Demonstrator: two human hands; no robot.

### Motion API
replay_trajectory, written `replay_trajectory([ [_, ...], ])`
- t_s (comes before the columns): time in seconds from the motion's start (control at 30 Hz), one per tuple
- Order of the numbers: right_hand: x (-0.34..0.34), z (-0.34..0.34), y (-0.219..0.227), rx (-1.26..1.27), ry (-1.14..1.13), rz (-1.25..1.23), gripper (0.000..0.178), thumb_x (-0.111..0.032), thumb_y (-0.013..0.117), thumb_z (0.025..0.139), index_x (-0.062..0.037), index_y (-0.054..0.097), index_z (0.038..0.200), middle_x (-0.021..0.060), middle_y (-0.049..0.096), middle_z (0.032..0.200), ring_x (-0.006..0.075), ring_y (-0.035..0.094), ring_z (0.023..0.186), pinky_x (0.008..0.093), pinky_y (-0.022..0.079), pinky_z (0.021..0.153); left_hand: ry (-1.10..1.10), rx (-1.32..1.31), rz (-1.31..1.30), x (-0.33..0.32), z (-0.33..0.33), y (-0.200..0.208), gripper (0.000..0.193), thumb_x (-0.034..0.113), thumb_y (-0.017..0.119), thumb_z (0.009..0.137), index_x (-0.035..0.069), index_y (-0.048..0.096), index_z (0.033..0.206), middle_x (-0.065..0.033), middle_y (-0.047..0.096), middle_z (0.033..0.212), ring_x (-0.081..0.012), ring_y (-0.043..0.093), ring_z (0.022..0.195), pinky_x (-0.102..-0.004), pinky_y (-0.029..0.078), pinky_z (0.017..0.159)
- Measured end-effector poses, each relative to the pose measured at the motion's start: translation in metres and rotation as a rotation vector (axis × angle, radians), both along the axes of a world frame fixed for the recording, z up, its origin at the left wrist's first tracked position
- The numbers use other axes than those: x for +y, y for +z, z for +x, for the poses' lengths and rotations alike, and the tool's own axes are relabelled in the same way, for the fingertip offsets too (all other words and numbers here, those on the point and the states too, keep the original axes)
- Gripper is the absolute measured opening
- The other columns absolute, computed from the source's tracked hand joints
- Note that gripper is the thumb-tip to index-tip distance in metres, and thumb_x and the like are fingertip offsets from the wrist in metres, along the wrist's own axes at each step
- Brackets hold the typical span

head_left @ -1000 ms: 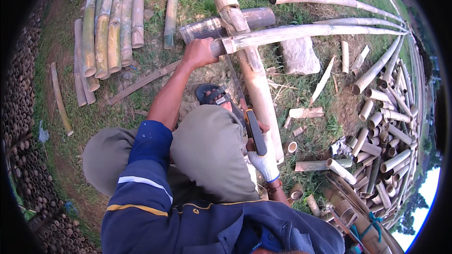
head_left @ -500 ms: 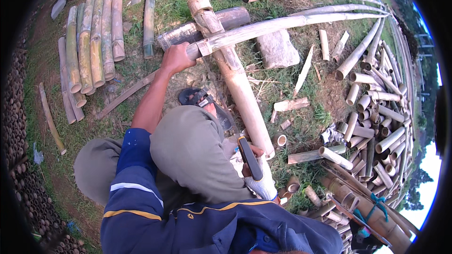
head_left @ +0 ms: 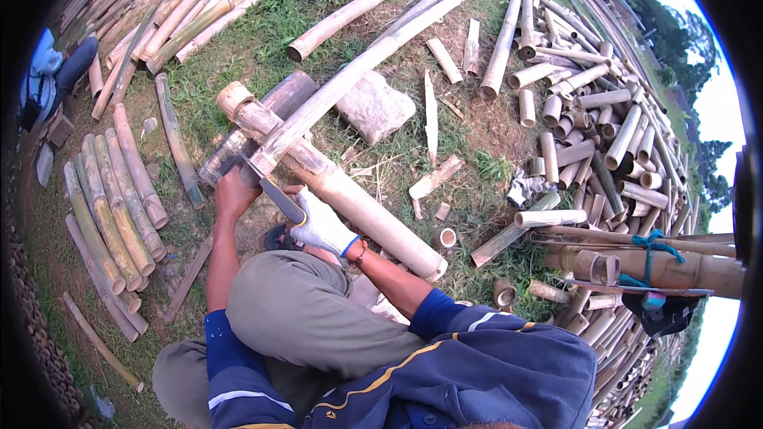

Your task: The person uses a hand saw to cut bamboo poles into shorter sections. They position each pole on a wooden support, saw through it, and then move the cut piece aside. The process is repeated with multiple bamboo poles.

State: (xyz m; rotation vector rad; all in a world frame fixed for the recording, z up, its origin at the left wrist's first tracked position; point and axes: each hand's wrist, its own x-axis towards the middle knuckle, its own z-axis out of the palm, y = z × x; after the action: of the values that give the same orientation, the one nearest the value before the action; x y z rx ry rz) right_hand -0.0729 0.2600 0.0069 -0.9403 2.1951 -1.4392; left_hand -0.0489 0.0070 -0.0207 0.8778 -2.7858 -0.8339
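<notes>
Head view: your gloved right hand (head_left: 322, 226) rose from your knee, clenching the blade (head_left: 280, 200) at the pole's end.
Left hand (head_left: 233, 195): you stayed gripping the long bamboo pole (head_left: 350, 79).

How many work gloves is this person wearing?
1: a white glove on the right hand, which grips a knife handle. The left hand is bare, holding the long bamboo pole.

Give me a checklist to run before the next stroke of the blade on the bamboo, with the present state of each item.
1. Left hand steadies the long bamboo pole near its cut end: ok.
2. Gloved right hand grips the blade handle: ok.
3. Left hand bare and close to the blade: not ok.
4. Pole end resting across the thick bamboo log: ok.
5. Blade edge seated on the pole end: cannot tell.
6. Foot beside the log, close under the work: not ok.
</notes>
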Motion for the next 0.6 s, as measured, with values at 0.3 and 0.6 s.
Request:
replay_trajectory([
  [0.3, 0.228, 0.113, 0.059, -0.352, 0.000, 0.296, 0.078, 0.000, 0.076, 0.086, -0.0104, 0.047, 0.157, 0.0060, 0.072, 0.090, 0.0150, 0.070, 0.080, 0.0324, 0.056, 0.078, -0.002, -0.030, 0.006, -0.003, 0.009, -0.001, 0.059, 0.036, 0.088, 0.072, 0.004, 0.073, 0.120, -0.0299, 0.078, 0.110, -0.0479, 0.076, 0.106, -0.0544, 0.060, 0.093],
  [0.6, -0.026, 0.003, -0.021, -0.173, 0.012, -0.023, 0.062, -0.005, 0.071, 0.088, -0.0077, 0.056, 0.147, 0.0175, 0.067, 0.117, 0.0294, 0.070, 0.102, 0.0382, 0.056, 0.092, 0.040, 0.000, -0.025, -0.010, 0.008, -0.001, 0.056, 0.036, 0.088, 0.072, 0.003, 0.076, 0.115, -0.0305, 0.078, 0.109, -0.0493, 0.076, 0.107, -0.0552, 0.061, 0.096],
])
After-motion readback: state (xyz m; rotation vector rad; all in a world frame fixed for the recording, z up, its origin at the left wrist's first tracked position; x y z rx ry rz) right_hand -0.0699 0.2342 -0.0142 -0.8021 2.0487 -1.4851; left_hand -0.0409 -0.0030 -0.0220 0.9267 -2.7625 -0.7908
